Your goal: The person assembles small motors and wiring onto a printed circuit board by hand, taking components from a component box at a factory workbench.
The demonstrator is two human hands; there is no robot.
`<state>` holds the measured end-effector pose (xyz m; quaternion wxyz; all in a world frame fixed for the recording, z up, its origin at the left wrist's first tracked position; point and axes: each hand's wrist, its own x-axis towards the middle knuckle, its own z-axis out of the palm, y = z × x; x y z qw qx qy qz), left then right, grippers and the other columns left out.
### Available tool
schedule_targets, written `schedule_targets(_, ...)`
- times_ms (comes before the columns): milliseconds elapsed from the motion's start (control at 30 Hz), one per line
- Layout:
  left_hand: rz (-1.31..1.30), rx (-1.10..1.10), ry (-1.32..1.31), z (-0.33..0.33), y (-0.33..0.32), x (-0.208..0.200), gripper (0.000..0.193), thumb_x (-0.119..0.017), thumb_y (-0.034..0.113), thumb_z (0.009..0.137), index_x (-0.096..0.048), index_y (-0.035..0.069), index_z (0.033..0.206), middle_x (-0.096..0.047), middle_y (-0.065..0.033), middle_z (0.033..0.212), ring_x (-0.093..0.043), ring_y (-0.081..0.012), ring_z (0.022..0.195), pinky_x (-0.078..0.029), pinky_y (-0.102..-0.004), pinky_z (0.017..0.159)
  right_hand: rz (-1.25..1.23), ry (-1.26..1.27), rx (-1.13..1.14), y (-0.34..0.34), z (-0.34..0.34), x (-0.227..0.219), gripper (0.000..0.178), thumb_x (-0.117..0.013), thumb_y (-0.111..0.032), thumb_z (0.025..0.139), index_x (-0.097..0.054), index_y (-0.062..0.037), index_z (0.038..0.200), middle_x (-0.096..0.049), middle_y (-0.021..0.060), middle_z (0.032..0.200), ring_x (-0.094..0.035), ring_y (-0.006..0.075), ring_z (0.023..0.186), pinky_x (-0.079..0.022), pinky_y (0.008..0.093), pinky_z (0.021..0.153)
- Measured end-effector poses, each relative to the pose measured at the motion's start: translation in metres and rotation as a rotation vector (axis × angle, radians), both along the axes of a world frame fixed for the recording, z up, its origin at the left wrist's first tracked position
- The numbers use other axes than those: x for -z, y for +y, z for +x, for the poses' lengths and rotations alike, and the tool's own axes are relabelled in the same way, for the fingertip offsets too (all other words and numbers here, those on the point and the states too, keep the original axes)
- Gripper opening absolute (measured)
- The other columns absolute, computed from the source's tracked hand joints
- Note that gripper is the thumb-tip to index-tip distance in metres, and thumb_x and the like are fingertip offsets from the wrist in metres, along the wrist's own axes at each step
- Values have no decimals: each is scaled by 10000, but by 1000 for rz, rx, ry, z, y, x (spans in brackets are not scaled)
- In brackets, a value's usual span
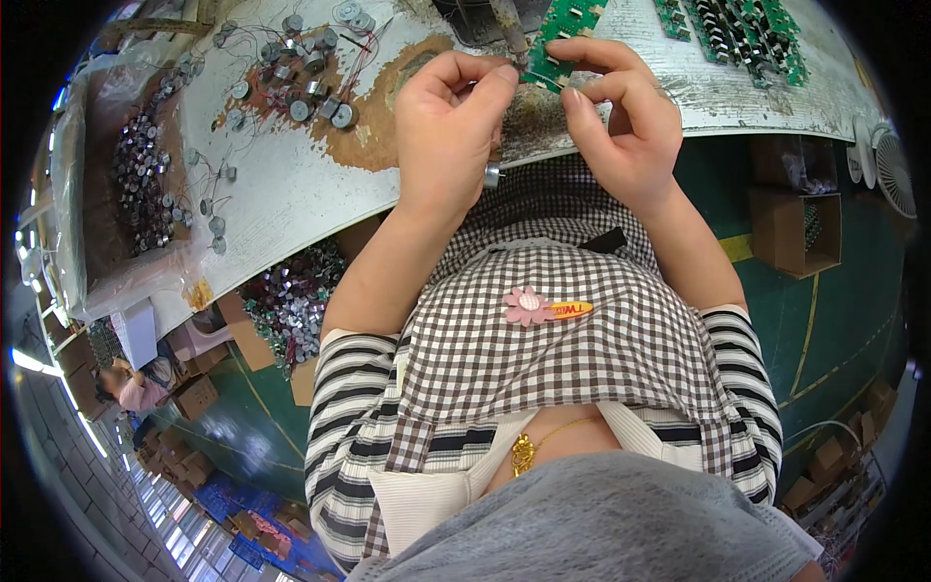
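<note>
While both hands [543,116] pinch it | green circuit board [567,34], tilted

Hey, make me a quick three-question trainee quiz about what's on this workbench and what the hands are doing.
1. True or false: both hands meet at the edge of a green circuit board.
2. Multiple choice: the small silver cylinder hangs under which hand? A) left hand B) right hand C) neither.
3. Fill in: the loose metal cylinders with thin wires lie on the worn white bench to the person's ____.

Key: 1 true; 2 A; 3 left.
</note>
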<state>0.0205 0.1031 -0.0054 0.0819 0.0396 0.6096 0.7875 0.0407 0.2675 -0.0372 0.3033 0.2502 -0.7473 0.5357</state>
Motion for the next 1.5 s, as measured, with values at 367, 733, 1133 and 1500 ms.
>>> schedule_targets(367,-164,91,26,2,-9,3,111,-662,92,813,-622,-7,843,-575,19,688,-472,-16,558,-356,-172,463,-34,57,23,-1,4,11,114,-638,37,756,-529,9,776,-643,192,1033,-647,246,872,-528,299,728)
schedule_targets(733,-256,144,100,-12,-11,0,105,-663,80,766,-632,-17,790,-605,6,704,-530,-37,625,-418,-187,548,-12,38,62,-3,2,11,126,-653,39,758,-536,12,796,-653,176,1004,-653,241,842,-526,289,698)
schedule_targets(1133,-310,134,141,-10,-13,0,92,-673,60,767,-632,-12,807,-619,-8,766,-527,-41,658,-418,-184,587,-12,71,59,-4,3,10,125,-664,37,748,-545,14,779,-647,176,1026,-656,240,854,-533,283,695)
schedule_targets(1500,-287,229,263,-7,-19,-1,78,-679,53,714,-645,-1,757,-587,22,648,-491,-23,572,-402,-195,507,-154,-59,-46,1,9,5,74,-611,0,848,-543,13,875,-560,184,1129,-542,190,915,-439,287,791)
